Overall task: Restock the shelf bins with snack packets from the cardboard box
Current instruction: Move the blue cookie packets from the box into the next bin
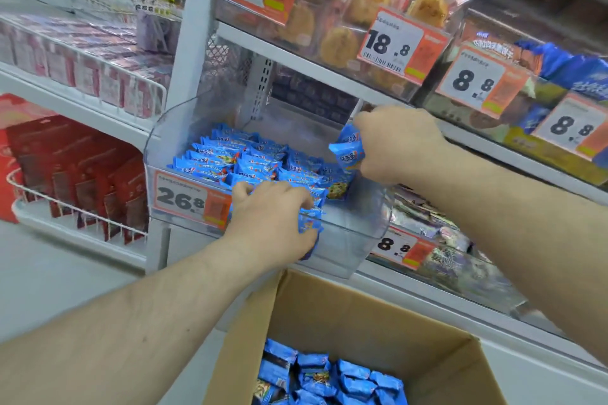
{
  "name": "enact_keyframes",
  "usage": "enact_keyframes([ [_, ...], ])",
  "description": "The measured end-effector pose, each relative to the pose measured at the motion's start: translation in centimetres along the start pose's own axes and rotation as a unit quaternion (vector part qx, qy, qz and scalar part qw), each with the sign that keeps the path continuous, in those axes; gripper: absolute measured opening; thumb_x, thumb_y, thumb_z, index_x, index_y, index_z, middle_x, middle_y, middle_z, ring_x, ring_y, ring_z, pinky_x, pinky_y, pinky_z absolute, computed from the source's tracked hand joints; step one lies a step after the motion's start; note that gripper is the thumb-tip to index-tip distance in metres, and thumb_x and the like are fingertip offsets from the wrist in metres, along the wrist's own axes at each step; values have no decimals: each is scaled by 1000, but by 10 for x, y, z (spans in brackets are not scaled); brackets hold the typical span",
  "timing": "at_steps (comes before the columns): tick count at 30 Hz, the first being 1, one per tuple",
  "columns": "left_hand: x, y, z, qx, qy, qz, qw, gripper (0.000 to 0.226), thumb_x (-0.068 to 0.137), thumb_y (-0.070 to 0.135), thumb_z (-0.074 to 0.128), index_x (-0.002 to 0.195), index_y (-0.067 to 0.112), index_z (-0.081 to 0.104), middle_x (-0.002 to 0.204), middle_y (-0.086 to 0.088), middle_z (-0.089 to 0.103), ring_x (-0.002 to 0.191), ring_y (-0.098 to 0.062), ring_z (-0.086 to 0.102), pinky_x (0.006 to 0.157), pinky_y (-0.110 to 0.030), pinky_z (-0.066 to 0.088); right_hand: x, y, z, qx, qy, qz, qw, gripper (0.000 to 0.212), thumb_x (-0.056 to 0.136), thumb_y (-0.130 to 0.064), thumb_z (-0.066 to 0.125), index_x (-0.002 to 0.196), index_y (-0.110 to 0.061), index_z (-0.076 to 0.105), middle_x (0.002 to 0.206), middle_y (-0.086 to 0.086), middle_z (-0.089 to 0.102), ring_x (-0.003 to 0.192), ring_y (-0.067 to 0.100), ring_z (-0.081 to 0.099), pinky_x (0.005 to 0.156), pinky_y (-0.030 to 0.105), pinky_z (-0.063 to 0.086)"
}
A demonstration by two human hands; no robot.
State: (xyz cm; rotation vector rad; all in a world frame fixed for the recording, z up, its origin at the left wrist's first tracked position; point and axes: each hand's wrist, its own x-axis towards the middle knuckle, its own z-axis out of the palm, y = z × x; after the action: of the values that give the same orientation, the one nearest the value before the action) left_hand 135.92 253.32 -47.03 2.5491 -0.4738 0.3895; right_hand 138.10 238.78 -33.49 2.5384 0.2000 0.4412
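**Bin access: open top, tight overhead**

Clear bin (345, 240) open on top; back and right part bare above the blue packets (230, 158). Shelf above (296, 59) caps headroom. Both hands crowd the front rim. Cardboard box (362, 312) sits below, top open.

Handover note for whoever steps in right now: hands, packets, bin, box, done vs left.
Left hand: grips a bunch of blue snack packets at the front lip of the clear bin.
Right hand: holds more blue packets over the bin's right side.
Done: bin's left and middle are already filled; the right front corner is bare.
Left: release both handfuls into the bin, then take more from the cardboard box below, which still holds packets.
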Motion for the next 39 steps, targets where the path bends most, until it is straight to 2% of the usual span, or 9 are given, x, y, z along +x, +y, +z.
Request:
enact_keyframes([
  [7, 3, 0, 11, 24, 8, -9, 1000, 23, 82, 55, 56, 94, 35, 61, 104, 12, 62, 110, -13, 48, 91, -38, 18, 56, -42, 43, -126, -119, -23, 985, 23, 87, -20, 56, 108, -22, 64, 107, 2, 64, 101, 30, 60, 93, 40, 44],
  [19, 5, -3, 17, -6, 31, -8, 999, 17, 82, 50, 54, 83, 32, 56, 92, 12, 61, 101, -14, 47, 84, -38, 20, 86, -31, 98, 24, -264, 23, 964, 16, 76, -11, 70, 75, -9, 54, 77, 5, 57, 73, 27, 56, 62, 30, 46],
  [21, 4, -3, 16, -9, 34, -5, 999, 17, 82, 49, 54, 80, 33, 54, 92, 12, 61, 100, -13, 47, 83, -38, 19, 88, -26, 101, 66, -295, 32, 953, 24, 75, -19, 79, 79, -7, 59, 72, 4, 57, 68, 24, 56, 58, 29, 46],
  [23, 4, -3, 16, -13, 35, -5, 999, 16, 82, 49, 54, 79, 33, 51, 92, 12, 61, 100, -13, 46, 83, -38, 18, 88, -21, 109, 109, -315, 35, 942, 35, 75, -29, 82, 96, -7, 64, 85, 5, 63, 76, 24, 60, 62, 30, 49],
  [25, 4, -3, 16, -21, 34, -8, 999, 18, 83, 49, 54, 77, 33, 49, 92, 12, 60, 100, -12, 46, 84, -38, 18, 86, -20, 118, 100, -312, 27, 944, 39, 75, -36, 81, 97, -9, 66, 93, 4, 65, 81, 24, 60, 67, 29, 49],
  [28, 4, -2, 15, -24, 31, -9, 999, 19, 83, 49, 54, 77, 32, 49, 89, 13, 57, 100, -12, 45, 84, -37, 18, 79, -26, 126, 32, -273, 18, 961, 31, 72, -42, 78, 74, -17, 59, 76, -1, 61, 72, 23, 59, 59, 29, 48],
  [31, 3, -3, 14, -26, 30, -10, 999, 19, 84, 48, 55, 77, 33, 47, 87, 12, 54, 101, -12, 45, 85, -38, 18, 74, -27, 124, 12, -204, 37, 978, 31, 73, -33, 79, 76, -14, 55, 70, -1, 52, 73, 26, 59, 59, 31, 46],
  [34, 3, -3, 13, -29, 32, -11, 999, 17, 83, 47, 56, 77, 34, 47, 91, 13, 59, 102, -12, 46, 85, -37, 18, 70, -30, 122, 53, -216, 58, 973, 35, 75, -22, 78, 68, -10, 45, 76, 2, 55, 73, 27, 57, 61, 32, 45],
  [39, 4, -3, 12, -27, 32, -15, 999, 15, 84, 47, 56, 79, 35, 49, 94, 12, 61, 103, -12, 46, 84, -37, 18, 66, -37, 121, 92, -243, 62, 964, 16, 82, -13, 70, 87, -8, 56, 99, 5, 61, 84, 29, 56, 69, 31, 43],
])
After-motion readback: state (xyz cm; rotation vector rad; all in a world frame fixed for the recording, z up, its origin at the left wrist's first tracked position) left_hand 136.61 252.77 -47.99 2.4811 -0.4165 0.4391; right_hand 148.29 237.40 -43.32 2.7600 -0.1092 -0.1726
